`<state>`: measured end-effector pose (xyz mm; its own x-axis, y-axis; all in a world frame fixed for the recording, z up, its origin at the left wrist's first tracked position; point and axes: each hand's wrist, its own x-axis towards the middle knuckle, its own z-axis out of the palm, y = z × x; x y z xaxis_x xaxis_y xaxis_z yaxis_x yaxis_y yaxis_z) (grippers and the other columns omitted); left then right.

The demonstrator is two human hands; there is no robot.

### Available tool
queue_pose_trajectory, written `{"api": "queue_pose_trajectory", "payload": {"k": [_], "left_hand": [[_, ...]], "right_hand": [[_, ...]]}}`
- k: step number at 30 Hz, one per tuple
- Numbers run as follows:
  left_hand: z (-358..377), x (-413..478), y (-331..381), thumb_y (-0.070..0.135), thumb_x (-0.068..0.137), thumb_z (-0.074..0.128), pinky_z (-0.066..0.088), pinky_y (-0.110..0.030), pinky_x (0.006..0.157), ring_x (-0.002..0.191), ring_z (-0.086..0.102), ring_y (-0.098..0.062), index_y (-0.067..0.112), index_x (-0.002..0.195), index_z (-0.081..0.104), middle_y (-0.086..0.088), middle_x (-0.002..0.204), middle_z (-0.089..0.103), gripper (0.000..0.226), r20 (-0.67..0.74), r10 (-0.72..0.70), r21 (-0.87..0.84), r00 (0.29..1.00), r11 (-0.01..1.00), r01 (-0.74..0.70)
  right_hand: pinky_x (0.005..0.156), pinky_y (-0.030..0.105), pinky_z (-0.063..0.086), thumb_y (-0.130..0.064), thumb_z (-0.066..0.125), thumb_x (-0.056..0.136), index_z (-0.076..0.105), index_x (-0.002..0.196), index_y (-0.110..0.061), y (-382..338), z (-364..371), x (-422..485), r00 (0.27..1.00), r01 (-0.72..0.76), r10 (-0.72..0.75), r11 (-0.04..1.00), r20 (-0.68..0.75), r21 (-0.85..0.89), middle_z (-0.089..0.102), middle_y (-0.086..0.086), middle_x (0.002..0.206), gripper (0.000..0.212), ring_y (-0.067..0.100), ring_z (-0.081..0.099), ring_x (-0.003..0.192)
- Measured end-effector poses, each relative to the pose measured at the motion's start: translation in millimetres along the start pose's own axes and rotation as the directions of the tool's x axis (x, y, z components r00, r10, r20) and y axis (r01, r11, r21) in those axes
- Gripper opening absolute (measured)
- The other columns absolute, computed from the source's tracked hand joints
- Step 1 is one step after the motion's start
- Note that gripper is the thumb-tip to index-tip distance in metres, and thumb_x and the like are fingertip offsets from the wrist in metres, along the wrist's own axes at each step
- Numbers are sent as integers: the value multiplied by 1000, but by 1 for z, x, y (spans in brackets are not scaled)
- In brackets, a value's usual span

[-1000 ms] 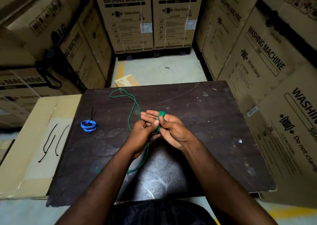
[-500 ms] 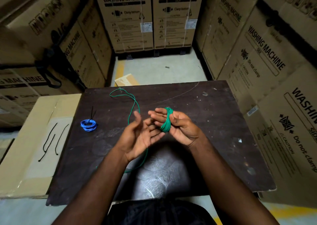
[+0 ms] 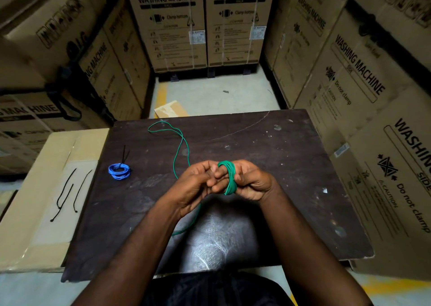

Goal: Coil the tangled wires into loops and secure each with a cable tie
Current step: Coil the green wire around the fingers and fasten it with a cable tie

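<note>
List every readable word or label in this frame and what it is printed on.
"WASHING MACHINE": back cartons, right cartons
"Clamp bottom": back cartons
"Do not clamp": right cartons
"CAUTION", "SIDE": right cartons
"LG": right rear carton
Small print, white stickers: too small to read

The wire [image 3: 229, 177] I hold is green, the coil [image 3: 119, 171] at centre left blue with a black tie [image 3: 124, 156], my bench [image 3: 291, 165] scuffed dark brown, the cardboard [image 3: 35, 212] at left pale tan under black ties [image 3: 79, 186].
</note>
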<state>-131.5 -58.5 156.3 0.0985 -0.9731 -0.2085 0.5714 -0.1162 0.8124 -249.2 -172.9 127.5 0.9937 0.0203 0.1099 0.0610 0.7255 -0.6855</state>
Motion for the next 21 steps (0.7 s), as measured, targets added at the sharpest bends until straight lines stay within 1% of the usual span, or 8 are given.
{"api": "queue_pose_trajectory", "payload": {"k": [2, 5, 8, 11, 13, 15, 18, 21], "left_hand": [[3, -1, -7, -3, 96, 37, 34, -21, 56, 49, 39, -10, 9, 78, 44, 4, 54, 43, 23, -3, 15, 9, 1000, 1000, -15], [3, -4, -18, 8, 93, 48, 40, -24, 57, 53, 40, -15, 13, 82, 55, -1, 59, 45, 15, -45, 24, 38, 999, 999, -22], [10, -6, -23, 10, 93, 48, 41, -23, 57, 53, 42, -15, 7, 88, 49, -1, 59, 47, 6, -76, 45, 15, 996, 999, -44], [16, -6, -24, 9, 95, 47, 41, -20, 54, 51, 46, -14, 6, 84, 48, -1, 57, 47, 11, -108, 72, 37, 992, 997, -68], [16, -7, -24, 11, 94, 46, 41, -18, 51, 51, 51, -14, 6, 81, 49, -2, 57, 49, 14, -137, 61, 67, 989, 996, -52], [15, -8, -28, 11, 95, 44, 41, -17, 50, 52, 53, -15, 6, 83, 49, -3, 57, 51, 14, -166, 47, 60, 985, 997, -37], [15, -7, -34, 11, 96, 44, 40, -18, 51, 52, 51, -14, 6, 84, 48, -3, 57, 51, 14, -221, 54, 34, 974, 998, -47], [14, -5, -34, 9, 95, 44, 40, -16, 49, 50, 47, -11, 7, 81, 47, -1, 57, 49, 16, -268, 72, -8, 961, 997, -77]], "right_hand": [[101, 37, 46, -13, 64, 85, 58, 117, 4, 1, -4, -4, 1000, -13, 14, 1000, 22, -19, 64, 24, 116, 37, 29, 66, 104], [97, 35, 49, -12, 62, 86, 59, 115, 3, 1, -7, -11, 997, -29, 30, 999, 66, -19, 65, 22, 115, 33, 28, 67, 103], [95, 34, 50, -12, 62, 86, 60, 114, 4, 3, -11, -15, 998, -25, 25, 1000, 61, -6, 65, 23, 114, 32, 28, 67, 102], [94, 35, 51, -11, 63, 84, 62, 110, 2, 7, -13, -15, 1000, -14, 14, 1000, 24, -1, 68, 20, 108, 29, 26, 69, 96], [90, 36, 53, -10, 64, 83, 63, 106, 1, 9, -14, -14, 1000, -13, 13, 1000, 4, 29, 69, 20, 101, 26, 26, 70, 90], [90, 37, 53, -8, 63, 83, 62, 106, 3, 11, -16, -14, 1000, -15, 15, 998, -7, 63, 69, 20, 99, 25, 26, 71, 87], [93, 40, 51, -7, 62, 83, 62, 106, 4, 14, -17, -14, 1000, -8, 10, 997, -28, 72, 70, 21, 99, 25, 26, 71, 88], [94, 41, 50, -8, 63, 83, 62, 107, 4, 18, -17, -12, 998, 19, -15, 998, -66, 67, 70, 20, 99, 27, 26, 71, 88]]}}
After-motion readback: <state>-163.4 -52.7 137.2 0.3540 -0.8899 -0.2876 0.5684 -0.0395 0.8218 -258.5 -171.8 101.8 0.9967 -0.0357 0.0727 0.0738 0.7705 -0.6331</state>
